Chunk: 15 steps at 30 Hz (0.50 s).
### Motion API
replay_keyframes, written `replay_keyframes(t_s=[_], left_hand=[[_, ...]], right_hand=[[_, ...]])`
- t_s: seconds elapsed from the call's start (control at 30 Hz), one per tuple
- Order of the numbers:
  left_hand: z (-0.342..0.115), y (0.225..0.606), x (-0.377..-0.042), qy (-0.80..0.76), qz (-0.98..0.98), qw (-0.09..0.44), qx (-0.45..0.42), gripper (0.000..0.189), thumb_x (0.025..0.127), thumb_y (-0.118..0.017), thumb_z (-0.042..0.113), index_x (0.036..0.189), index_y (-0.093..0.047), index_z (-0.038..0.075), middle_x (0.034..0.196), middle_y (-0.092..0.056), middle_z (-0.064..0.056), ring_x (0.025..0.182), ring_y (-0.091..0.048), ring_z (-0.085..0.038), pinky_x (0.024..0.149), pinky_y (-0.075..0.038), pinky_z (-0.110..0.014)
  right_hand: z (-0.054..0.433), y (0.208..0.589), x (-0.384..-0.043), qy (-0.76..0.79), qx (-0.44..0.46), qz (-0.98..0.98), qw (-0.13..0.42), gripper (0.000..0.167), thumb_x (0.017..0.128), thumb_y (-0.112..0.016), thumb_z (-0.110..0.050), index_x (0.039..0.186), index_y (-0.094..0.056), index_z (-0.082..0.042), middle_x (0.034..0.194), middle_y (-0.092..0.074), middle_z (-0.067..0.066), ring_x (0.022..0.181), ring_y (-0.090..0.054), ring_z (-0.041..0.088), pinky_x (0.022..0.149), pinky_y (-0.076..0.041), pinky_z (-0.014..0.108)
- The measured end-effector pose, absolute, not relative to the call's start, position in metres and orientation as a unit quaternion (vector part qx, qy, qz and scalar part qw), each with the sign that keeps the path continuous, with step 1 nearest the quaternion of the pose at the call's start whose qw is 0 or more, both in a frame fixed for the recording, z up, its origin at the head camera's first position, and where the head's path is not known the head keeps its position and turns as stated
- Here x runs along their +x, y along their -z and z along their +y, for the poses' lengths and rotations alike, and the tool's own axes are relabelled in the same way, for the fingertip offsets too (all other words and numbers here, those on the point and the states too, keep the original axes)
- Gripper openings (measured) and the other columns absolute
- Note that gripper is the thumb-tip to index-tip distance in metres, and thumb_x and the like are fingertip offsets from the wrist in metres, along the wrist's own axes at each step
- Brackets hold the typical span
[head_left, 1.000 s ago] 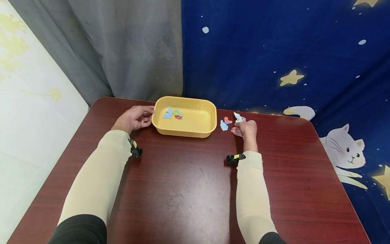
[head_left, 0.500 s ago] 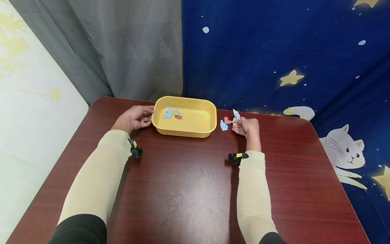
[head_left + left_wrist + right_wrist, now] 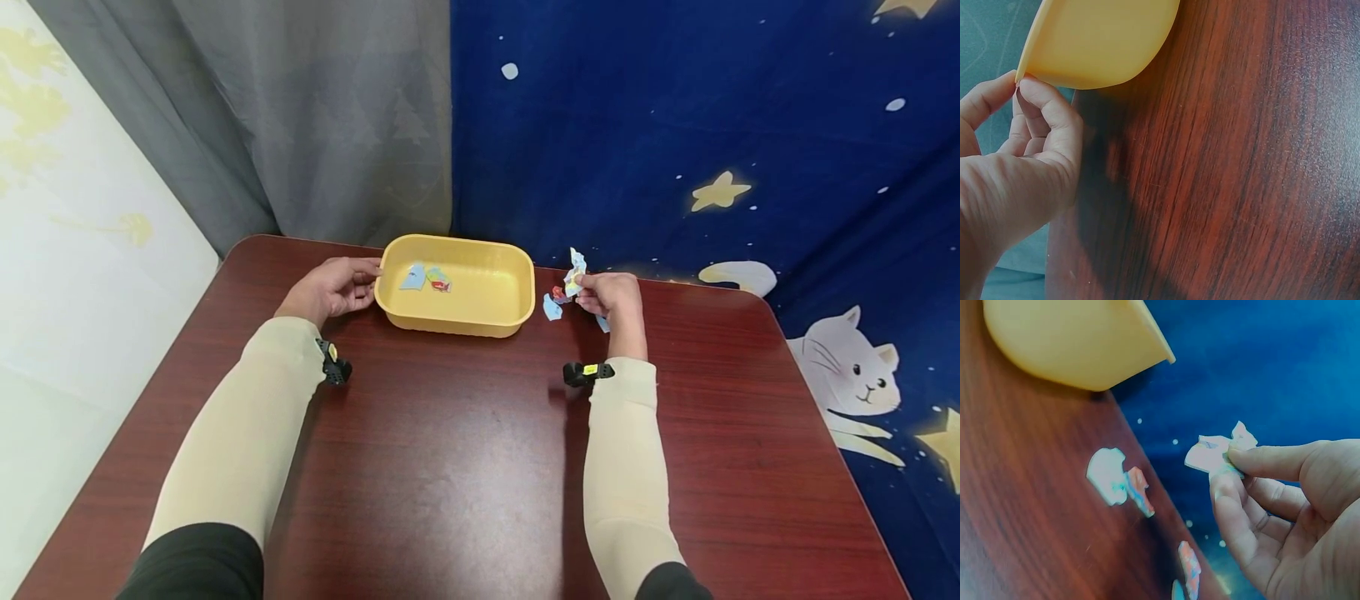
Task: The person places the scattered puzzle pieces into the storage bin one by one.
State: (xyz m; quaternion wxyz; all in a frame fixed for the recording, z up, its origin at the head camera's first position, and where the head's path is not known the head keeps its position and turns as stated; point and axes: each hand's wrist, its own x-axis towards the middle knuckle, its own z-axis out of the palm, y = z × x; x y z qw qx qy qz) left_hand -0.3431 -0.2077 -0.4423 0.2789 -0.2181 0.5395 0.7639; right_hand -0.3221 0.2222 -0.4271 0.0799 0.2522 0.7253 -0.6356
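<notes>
Jagged pale flat piece (image 3: 1205, 460) pinched by right hand (image 3: 613, 297), three o'clock of yellow plastic tub (image 3: 487, 293); could be dropped if loosened. Rim (image 3: 1029, 39) pinched by left hand (image 3: 330, 290).

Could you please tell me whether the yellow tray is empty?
Not empty: flat pieces lie inside the yellow tray, as the head view shows.

A dark red wood-grain table (image 3: 750, 467) with rounded far corners stretches across the lower frame, light (image 3: 457, 500) gleaming at bottom center. Gray drapery (image 3: 322, 125) hangs at upper left, beside blue fabric (image 3: 600, 125) printed with stars (image 3: 720, 192) and a cat (image 3: 851, 367) at right; a pale, yellow-patterned panel (image 3: 90, 333) lines the left edge.
</notes>
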Motion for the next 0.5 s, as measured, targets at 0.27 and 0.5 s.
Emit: replay_keyframes(t_s=[0.27, 0.5], left_hand=[[-0.208, 0.441, -0.343, -0.765, 0.537, 0.281, -0.219, 0.048, 0.093, -0.063, 0.009, 0.139, -0.052, 0.019, 0.106, -0.067, -0.002, 0.077, -0.062, -0.014, 0.07, -0.055, -0.025], [-0.208, 0.441, -0.343, -0.762, 0.54, 0.282, -0.217, 0.048, 0.094, -0.061, 0.008, 0.14, -0.051, 0.019, 0.103, -0.066, -0.001, 0.074, -0.061, -0.014, 0.068, -0.055, -0.025]], right_hand=[[0.209, 0.417, -0.326, 0.64, 0.248, 0.724, 0.063, 0.024, 0.089, -0.071, -0.012, 0.106, -0.064, 0.002, 0.06, -0.062, 0.002, 0.048, -0.061, 0.008, 0.054, -0.055, 0.02], [0.196, 0.407, -0.33, 0.65, 0.236, 0.721, 0.053, 0.019, 0.087, -0.073, -0.011, 0.099, -0.067, 0.002, 0.059, -0.063, 0.003, 0.047, -0.061, 0.01, 0.053, -0.055, 0.021]])
